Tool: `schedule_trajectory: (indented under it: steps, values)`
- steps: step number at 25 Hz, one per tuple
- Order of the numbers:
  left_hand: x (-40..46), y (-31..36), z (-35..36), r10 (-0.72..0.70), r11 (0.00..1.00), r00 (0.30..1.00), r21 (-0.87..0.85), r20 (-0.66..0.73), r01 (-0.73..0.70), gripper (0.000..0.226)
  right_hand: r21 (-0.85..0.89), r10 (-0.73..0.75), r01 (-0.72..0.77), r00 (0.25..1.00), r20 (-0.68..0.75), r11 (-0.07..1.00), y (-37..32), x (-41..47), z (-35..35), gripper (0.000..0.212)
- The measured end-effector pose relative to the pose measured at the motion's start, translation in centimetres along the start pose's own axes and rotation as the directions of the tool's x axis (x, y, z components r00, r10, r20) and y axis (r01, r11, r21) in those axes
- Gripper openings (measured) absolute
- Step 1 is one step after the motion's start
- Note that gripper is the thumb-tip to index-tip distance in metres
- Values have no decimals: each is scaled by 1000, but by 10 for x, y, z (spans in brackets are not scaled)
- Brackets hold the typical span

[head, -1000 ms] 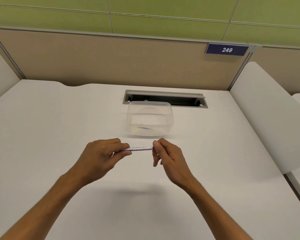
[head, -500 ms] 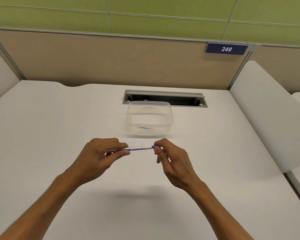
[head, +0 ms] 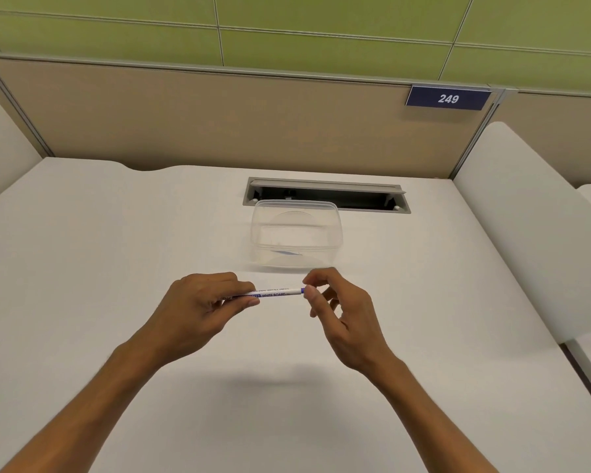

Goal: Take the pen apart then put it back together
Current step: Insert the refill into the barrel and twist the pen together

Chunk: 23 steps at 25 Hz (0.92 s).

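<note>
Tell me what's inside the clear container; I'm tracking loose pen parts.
Through the clear container's wall, one small bluish sliver lies on its floor, too faint to identify. Nothing else shows inside.

Your left hand (head: 203, 303) covers the pen's (head: 276, 293) left end; the small upper print on its barrel is unreadable.

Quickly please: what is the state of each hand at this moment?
Left hand: closed around the pen, gripping its left part.
Right hand: fingertips pinched on the pen's right end, other fingers loosely curled.
</note>
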State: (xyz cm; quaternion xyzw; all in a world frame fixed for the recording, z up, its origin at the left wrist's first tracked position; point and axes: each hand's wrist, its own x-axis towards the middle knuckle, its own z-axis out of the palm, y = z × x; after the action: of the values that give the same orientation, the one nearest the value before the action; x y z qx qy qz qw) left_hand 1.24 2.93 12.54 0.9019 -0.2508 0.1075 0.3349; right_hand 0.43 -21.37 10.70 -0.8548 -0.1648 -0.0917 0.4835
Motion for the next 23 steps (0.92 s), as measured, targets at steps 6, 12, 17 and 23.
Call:
schedule_trajectory:
  steps: [6,12,17,23]
  values:
    - [0,1,-1,2,998,1000,-63,-23,-4,21,-104,-50,50,999,2,993,-1,1,0,13]
    - [1,10,-3,73,996,996,52,-50,-70,17,277,222,-235,972,78,932,-11,7,9,49]
    - [3,9,-4,57,994,998,91,-35,-54,20,247,189,-191,981,35,950,-9,5,7,36]
    - [2,5,-4,24,1000,999,-4,-27,-24,22,-66,-23,22,1000,-2,998,-2,2,-1,14]
